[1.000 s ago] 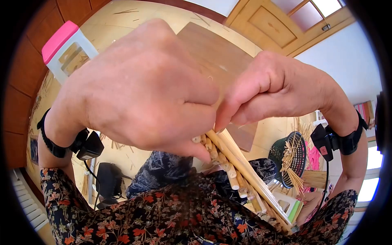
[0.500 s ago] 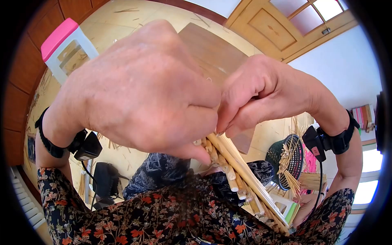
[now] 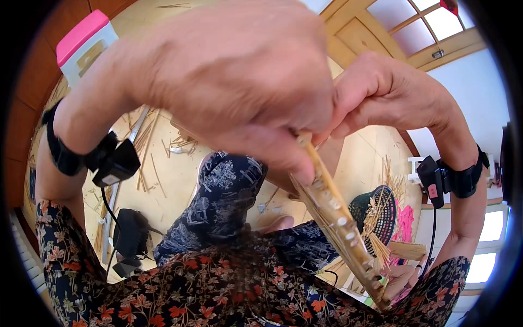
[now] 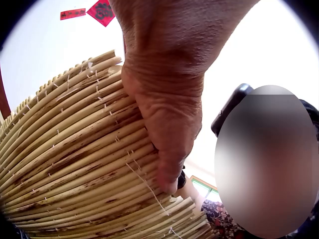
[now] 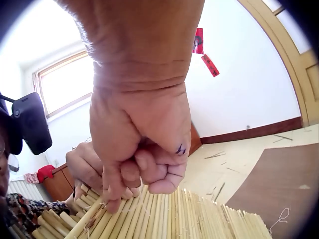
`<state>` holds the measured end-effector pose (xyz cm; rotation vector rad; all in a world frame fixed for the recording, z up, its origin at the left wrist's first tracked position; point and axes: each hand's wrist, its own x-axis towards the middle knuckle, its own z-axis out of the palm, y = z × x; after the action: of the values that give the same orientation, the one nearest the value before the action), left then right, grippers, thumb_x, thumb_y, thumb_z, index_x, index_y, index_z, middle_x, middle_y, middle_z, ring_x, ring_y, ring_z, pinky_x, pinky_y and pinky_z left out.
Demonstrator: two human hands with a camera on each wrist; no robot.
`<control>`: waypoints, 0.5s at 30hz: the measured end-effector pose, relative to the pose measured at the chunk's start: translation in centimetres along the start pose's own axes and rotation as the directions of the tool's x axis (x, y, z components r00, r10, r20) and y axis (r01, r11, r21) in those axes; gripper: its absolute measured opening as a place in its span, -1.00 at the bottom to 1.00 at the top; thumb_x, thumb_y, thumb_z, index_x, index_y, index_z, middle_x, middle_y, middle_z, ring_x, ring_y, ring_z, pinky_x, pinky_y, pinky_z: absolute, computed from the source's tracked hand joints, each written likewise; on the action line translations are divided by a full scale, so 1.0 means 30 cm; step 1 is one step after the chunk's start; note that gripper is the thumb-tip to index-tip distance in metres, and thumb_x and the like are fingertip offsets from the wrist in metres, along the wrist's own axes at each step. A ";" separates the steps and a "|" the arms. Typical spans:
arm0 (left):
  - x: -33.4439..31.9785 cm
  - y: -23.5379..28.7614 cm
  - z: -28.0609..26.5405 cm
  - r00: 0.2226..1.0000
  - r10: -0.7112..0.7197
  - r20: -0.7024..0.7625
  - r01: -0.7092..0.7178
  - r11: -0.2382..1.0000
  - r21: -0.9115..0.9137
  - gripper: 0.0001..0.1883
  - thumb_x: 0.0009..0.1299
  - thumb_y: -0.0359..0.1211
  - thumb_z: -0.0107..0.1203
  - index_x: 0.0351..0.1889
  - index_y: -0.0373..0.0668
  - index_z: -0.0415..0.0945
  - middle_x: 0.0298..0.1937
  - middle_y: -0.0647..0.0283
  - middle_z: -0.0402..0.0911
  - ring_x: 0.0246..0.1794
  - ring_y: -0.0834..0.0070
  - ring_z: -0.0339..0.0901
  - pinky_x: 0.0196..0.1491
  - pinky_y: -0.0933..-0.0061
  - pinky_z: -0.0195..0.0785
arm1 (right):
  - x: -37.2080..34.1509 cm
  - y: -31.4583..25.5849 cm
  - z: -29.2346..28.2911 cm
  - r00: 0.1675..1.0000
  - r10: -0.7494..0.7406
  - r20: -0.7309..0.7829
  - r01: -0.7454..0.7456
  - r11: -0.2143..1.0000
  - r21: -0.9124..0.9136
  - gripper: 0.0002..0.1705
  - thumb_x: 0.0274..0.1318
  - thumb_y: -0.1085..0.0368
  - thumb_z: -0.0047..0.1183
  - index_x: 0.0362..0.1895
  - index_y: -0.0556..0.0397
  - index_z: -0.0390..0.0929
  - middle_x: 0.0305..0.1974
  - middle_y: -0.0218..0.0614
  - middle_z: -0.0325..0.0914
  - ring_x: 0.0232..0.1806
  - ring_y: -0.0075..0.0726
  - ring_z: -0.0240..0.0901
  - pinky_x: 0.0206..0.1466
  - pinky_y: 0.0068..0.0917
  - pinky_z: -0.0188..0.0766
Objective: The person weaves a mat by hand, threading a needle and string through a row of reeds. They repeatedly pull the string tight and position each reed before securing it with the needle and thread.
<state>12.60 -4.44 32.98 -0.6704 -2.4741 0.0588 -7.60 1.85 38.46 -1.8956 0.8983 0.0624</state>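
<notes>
Gripping the stalk mat (image 3: 340,218), the left hand (image 3: 239,76) is at about twelve o'clock in the head view, its thumb pressed along the mat's face. At two o'clock the right hand (image 3: 381,92) is curled tight, its fingertips pinching at the mat's upper edge; whether they hold a stalk or the stitching cannot be told. The hands are close together at that edge. From them the mat runs down toward five o'clock, seen nearly end-on, past the patterned trousers (image 3: 226,188). In the left wrist view, white thread (image 4: 155,195) trails across its stalks. Around this, a dark green basket (image 3: 388,210) holding loose stalks stands at four o'clock, a black bag (image 3: 131,231) at eight, and a pink-topped stool (image 3: 81,38) at ten.
</notes>
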 end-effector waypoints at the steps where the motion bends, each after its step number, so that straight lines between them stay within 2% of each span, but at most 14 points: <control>1: -0.002 -0.018 0.005 1.000 0.002 0.004 -0.002 1.000 -0.006 -0.64 0.17 -0.05 0.37 -0.58 -0.12 0.57 -0.69 0.39 0.40 -0.78 0.45 0.32 -0.69 0.41 0.08 | -0.004 -0.014 -0.012 0.999 0.042 -0.017 -0.043 0.999 -0.027 -0.81 0.07 0.57 0.16 -0.20 0.23 0.71 -0.29 -0.20 0.70 -0.21 -0.38 0.62 -0.08 -0.52 0.52; 2: 0.008 -0.025 0.000 1.000 -0.026 0.013 0.027 0.999 -0.034 -0.64 0.17 -0.05 0.37 -0.58 -0.12 0.57 -0.69 0.39 0.40 -0.78 0.45 0.32 -0.69 0.41 0.08 | -0.007 -0.024 -0.024 0.996 0.083 -0.035 -0.084 0.995 -0.054 -0.80 0.07 0.58 0.15 -0.20 0.21 0.72 -0.29 -0.21 0.70 -0.19 -0.40 0.62 -0.05 -0.52 0.53; 3: 0.018 -0.019 0.003 0.998 -0.053 0.017 0.054 0.997 -0.051 -0.64 0.17 -0.06 0.37 -0.58 -0.12 0.57 -0.69 0.39 0.40 -0.78 0.44 0.32 -0.69 0.41 0.08 | -0.007 -0.026 -0.042 0.998 0.059 -0.022 -0.062 0.982 -0.177 -0.82 0.07 0.58 0.16 -0.22 0.20 0.73 -0.29 -0.25 0.70 -0.16 -0.45 0.62 -0.02 -0.52 0.55; 4: 0.025 -0.027 -0.004 0.997 -0.070 0.016 0.071 0.995 -0.066 -0.64 0.17 -0.06 0.37 -0.59 -0.13 0.57 -0.69 0.39 0.40 -0.78 0.44 0.33 -0.69 0.41 0.09 | -0.011 -0.023 -0.050 0.998 0.065 -0.016 -0.067 0.980 -0.189 -0.82 0.07 0.58 0.16 -0.22 0.20 0.73 -0.29 -0.25 0.70 -0.16 -0.45 0.62 -0.02 -0.52 0.55; 6: 0.040 -0.031 -0.001 0.995 -0.100 0.024 0.102 0.990 -0.102 -0.64 0.17 -0.06 0.37 -0.59 -0.13 0.57 -0.69 0.38 0.41 -0.78 0.44 0.33 -0.68 0.41 0.09 | -0.021 -0.006 -0.058 0.997 0.041 -0.058 -0.050 0.985 -0.166 -0.83 0.17 0.45 0.14 -0.17 0.24 0.68 -0.26 -0.26 0.71 -0.18 -0.49 0.60 -0.03 -0.58 0.49; 9: 0.047 -0.052 -0.005 0.991 -0.134 0.029 0.137 0.980 -0.145 -0.64 0.16 -0.06 0.37 -0.59 -0.13 0.57 -0.70 0.37 0.41 -0.78 0.44 0.33 -0.68 0.40 0.09 | -0.040 0.046 -0.057 0.989 0.047 -0.137 -0.060 0.994 -0.089 -0.84 0.16 0.43 0.17 -0.20 0.24 0.68 -0.27 -0.28 0.71 -0.18 -0.50 0.61 -0.03 -0.56 0.50; 13: 0.068 -0.067 -0.012 0.988 -0.153 0.014 0.153 0.972 -0.178 -0.64 0.16 -0.07 0.38 -0.59 -0.14 0.58 -0.70 0.36 0.42 -0.78 0.43 0.34 -0.68 0.40 0.10 | -0.055 0.040 -0.057 0.978 0.088 -0.187 -0.114 0.985 -0.132 -0.86 0.14 0.42 0.19 -0.22 0.21 0.69 -0.31 -0.32 0.71 -0.22 -0.52 0.60 -0.10 -0.58 0.49; 15: 0.074 -0.081 -0.018 0.986 -0.167 0.001 0.165 0.969 -0.185 -0.64 0.15 -0.07 0.38 -0.59 -0.14 0.58 -0.71 0.36 0.43 -0.78 0.43 0.34 -0.68 0.40 0.10 | -0.061 0.047 -0.073 0.978 0.069 -0.198 -0.105 0.979 -0.177 -0.87 0.12 0.42 0.21 -0.23 0.16 0.71 -0.34 -0.37 0.70 -0.29 -0.56 0.56 -0.21 -0.60 0.44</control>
<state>10.22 -5.55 35.03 -0.5336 -2.5326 -0.2414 -10.50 0.78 39.24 -2.0609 1.1405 0.0179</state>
